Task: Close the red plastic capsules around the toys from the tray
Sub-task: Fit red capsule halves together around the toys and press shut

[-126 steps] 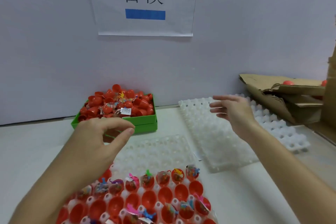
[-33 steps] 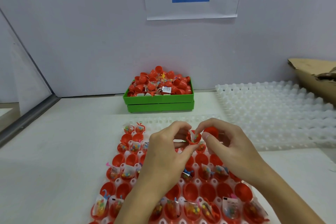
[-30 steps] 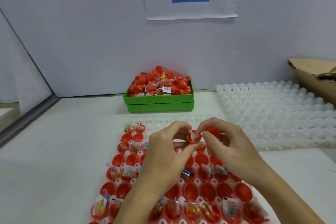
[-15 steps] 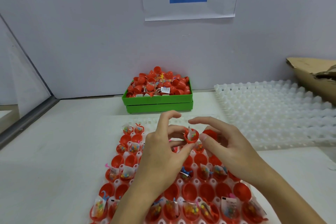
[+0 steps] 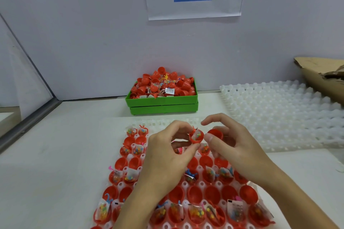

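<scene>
Left hand (image 5: 167, 154) pinched round red plastic capsule half (image 5: 196, 136) holding bagged toy, raised above white moulded tray (image 5: 202, 184) of capsules; right hand (image 5: 232, 143) curled round empty red half (image 5: 216, 134) just beside.

Bright, even light falls from above me; shadows stay soft, edges bow outward, and everything looks slightly soft
</scene>
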Motion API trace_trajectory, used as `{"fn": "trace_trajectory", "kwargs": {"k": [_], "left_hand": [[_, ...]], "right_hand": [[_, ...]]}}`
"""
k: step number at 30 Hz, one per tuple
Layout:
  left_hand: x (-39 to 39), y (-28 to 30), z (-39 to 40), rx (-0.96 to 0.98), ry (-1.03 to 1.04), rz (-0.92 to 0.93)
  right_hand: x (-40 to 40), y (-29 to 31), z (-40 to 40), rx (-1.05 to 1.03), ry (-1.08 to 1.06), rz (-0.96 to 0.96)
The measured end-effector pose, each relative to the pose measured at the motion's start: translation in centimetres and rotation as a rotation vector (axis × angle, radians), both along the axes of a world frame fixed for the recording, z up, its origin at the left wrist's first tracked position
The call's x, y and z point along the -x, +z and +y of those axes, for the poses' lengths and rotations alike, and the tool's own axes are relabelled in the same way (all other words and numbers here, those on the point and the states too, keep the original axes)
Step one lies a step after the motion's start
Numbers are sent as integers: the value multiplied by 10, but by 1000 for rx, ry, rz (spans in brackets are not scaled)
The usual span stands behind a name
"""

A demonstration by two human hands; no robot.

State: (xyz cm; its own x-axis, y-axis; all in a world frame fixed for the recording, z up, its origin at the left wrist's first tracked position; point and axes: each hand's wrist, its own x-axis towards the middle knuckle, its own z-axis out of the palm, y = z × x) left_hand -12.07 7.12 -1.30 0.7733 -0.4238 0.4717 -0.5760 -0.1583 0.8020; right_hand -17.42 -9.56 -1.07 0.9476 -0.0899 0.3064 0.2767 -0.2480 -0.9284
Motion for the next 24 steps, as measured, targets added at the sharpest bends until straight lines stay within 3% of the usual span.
{"fn": "trace_trajectory", "kwargs": {"k": [6, 18, 24], "left_hand": [[-1, 0, 1, -13, 34, -82], [2, -1, -2, -3, 130, -143], [0, -2, 0, -54, 66, -136]], "right_hand": [[2, 3, -6, -107, -12, 33], [2, 3, -3, 82, -123, -49], [2, 4, 0, 102, -141, -68]]}}
